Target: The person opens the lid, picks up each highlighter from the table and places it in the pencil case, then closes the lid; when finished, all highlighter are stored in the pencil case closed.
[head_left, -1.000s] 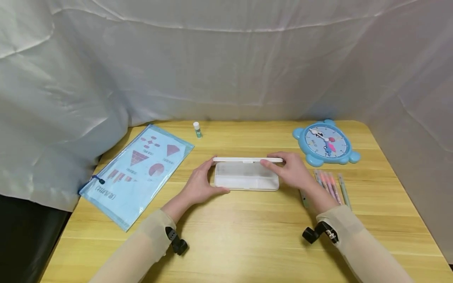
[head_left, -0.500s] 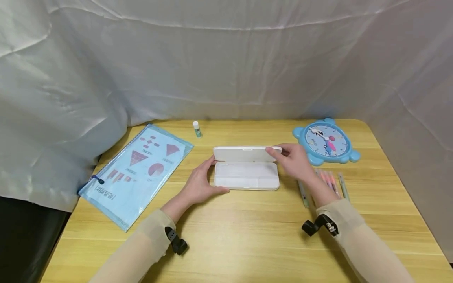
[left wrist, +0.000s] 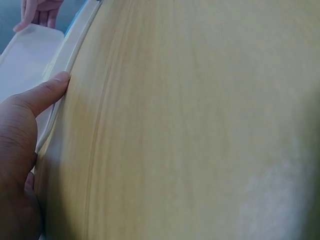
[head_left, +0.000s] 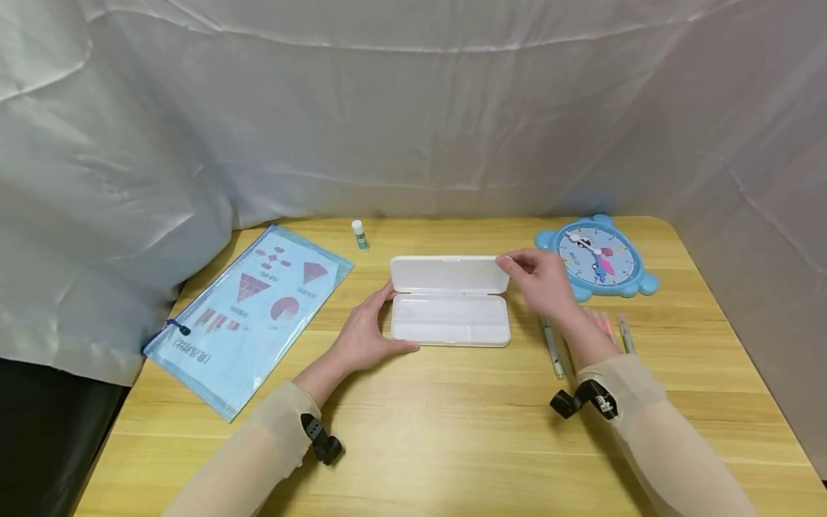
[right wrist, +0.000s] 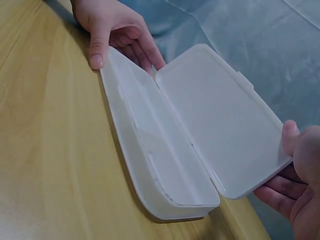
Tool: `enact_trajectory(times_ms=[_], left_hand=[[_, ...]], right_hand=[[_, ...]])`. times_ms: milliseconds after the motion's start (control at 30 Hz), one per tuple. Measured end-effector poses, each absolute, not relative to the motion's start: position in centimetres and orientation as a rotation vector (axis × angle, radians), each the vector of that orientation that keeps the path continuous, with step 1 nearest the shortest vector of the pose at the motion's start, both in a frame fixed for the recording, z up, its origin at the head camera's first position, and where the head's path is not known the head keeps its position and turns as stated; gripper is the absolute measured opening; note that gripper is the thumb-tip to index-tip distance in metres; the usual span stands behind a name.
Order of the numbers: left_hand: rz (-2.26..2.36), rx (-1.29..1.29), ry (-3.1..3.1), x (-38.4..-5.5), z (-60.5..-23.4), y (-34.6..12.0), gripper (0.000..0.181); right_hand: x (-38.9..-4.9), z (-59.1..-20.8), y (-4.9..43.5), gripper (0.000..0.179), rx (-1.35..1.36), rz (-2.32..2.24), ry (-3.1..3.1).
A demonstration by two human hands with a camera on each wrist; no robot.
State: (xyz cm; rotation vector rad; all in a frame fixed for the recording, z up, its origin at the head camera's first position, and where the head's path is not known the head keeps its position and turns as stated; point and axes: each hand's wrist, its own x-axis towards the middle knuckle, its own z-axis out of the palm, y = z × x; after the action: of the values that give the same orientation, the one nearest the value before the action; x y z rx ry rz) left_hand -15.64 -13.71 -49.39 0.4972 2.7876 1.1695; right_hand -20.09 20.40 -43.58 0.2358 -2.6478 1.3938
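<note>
A white plastic pencil case [head_left: 450,320] lies on the wooden table with its hinged lid [head_left: 446,274] raised and tilted back. Its inside holds nothing and has a low divider, seen in the right wrist view. My left hand [head_left: 367,336] grips the case's left end, thumb on the front edge and fingers behind. With my right hand [head_left: 539,280] I pinch the lid's right end, the thumb on its inner face and the fingers behind it, as the right wrist view shows.
Several pens [head_left: 625,334] lie under and beside my right forearm, one green-tipped pen [head_left: 553,350] nearest the case. A blue toy clock [head_left: 596,258] is behind them. A glue stick [head_left: 360,235] stands at the back; a blue zip folder [head_left: 248,316] lies at left.
The lid has swung from nearly level, seen edge-on, to raised and leaning back. My right hand moved up and away with it; my left hand stayed on the case.
</note>
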Motion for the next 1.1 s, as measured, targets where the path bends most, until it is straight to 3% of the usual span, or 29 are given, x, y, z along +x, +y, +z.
enact_trajectory(times_ms=[1100], left_hand=[[1.194, 0.541, 2.802, -15.5, -49.6, -13.9, 0.134]], right_hand=[[-22.1, -43.7, 19.5, 0.032, 0.129, 1.371, -2.691]])
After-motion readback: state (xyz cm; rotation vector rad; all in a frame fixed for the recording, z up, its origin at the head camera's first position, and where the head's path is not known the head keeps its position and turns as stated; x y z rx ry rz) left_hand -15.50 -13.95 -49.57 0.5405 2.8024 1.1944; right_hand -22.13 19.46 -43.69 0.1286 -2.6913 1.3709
